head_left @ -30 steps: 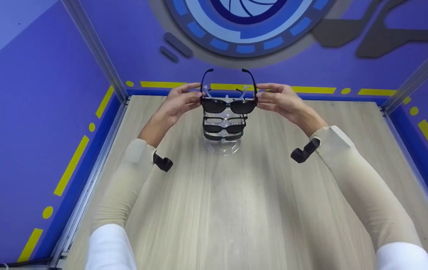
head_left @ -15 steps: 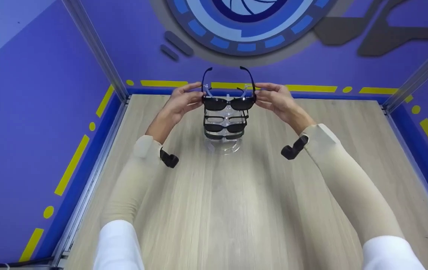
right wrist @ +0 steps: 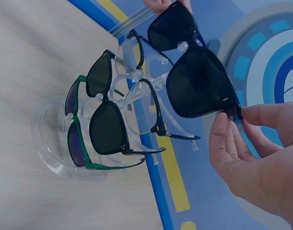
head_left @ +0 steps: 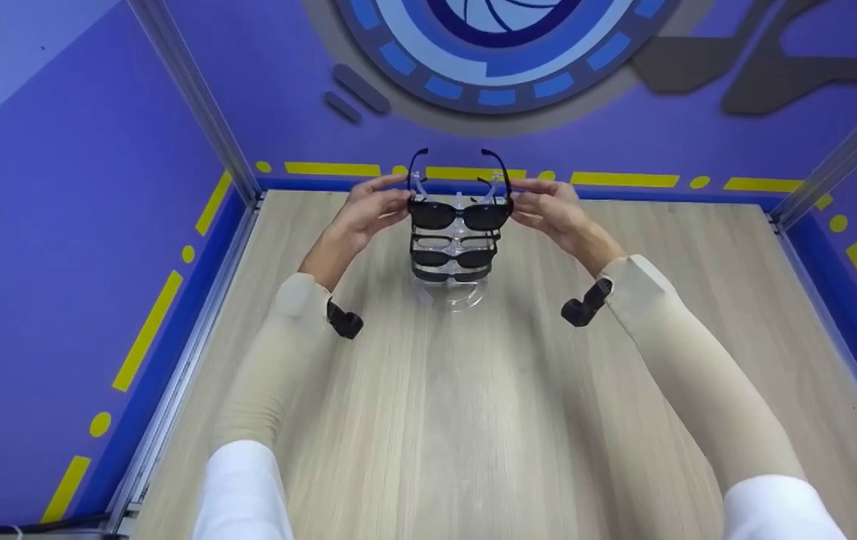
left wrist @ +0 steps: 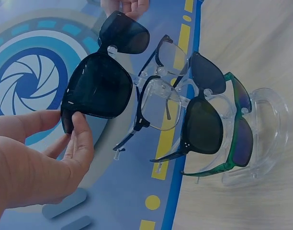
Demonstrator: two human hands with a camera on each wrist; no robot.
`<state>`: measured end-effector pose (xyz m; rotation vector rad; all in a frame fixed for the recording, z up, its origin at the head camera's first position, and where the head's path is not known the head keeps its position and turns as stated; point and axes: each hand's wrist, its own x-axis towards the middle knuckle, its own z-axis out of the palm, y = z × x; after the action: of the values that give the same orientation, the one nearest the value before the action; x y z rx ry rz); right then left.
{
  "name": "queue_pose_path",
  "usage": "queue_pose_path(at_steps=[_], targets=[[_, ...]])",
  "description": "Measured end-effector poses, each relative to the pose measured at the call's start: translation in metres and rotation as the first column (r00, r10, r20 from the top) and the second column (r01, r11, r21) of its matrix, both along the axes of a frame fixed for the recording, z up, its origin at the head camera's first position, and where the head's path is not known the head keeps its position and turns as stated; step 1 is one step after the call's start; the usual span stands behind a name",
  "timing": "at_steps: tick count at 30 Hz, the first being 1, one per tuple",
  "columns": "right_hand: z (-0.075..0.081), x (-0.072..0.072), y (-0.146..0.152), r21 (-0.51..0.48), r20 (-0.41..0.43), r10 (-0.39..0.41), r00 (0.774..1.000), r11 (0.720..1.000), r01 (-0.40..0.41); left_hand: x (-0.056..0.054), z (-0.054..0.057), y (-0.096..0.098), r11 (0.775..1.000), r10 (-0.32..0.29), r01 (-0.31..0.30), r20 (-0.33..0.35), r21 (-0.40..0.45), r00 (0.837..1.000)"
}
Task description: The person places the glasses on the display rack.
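Note:
My left hand (head_left: 370,210) and right hand (head_left: 555,214) pinch the two outer corners of a pair of black sunglasses (head_left: 434,216), thumb and fingertips at the hinges. The temples stand unfolded, pointing toward the back wall. In both wrist views the bridge of these sunglasses sits right at a clear knob (left wrist: 112,49) at the top of a transparent eyewear stand (head_left: 452,300). Lower on the stand sit clear-lens glasses (right wrist: 158,125) with black upper rims, another pair of black sunglasses (right wrist: 108,127), and green-framed sunglasses (right wrist: 77,129) at the bottom.
The stand rests on a wood-grain table (head_left: 473,420), near its back edge. Blue-purple panels (head_left: 83,247) with yellow marks enclose the table at the left, back and right. Metal profiles (head_left: 203,105) run up the corners.
Both hands and the held sunglasses rise slightly, then come down a little onto the top of the stand. The right forearm has shifted inward. The other glasses stay in place.

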<state>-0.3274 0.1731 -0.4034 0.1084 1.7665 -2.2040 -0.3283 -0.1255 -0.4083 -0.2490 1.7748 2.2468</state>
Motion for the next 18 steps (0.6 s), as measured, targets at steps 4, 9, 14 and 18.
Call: queue_pose_path(at_steps=[4, 9, 14, 18], targets=[[0.002, 0.000, 0.001, -0.002, -0.009, -0.015, 1.000, 1.000, 0.015, -0.002, 0.000, 0.003, 1.000, 0.009, -0.009, 0.004, 0.005, 1.000], [0.003, -0.003, 0.000, -0.017, 0.016, -0.025, 1.000, 1.000, 0.025, -0.005, -0.002, 0.004, 0.999, 0.025, -0.025, 0.015, 0.021, 1.000], [-0.003, -0.004, -0.001, -0.038, 0.035, -0.017, 0.999, 0.999, 0.018, -0.004, -0.004, 0.004, 0.999, 0.031, -0.031, 0.023, 0.036, 0.999], [-0.006, -0.003, -0.002, -0.033, 0.014, -0.009, 1.000, 0.999, 0.009, -0.001, -0.004, 0.003, 0.998, 0.041, -0.042, 0.025, 0.038, 0.999]])
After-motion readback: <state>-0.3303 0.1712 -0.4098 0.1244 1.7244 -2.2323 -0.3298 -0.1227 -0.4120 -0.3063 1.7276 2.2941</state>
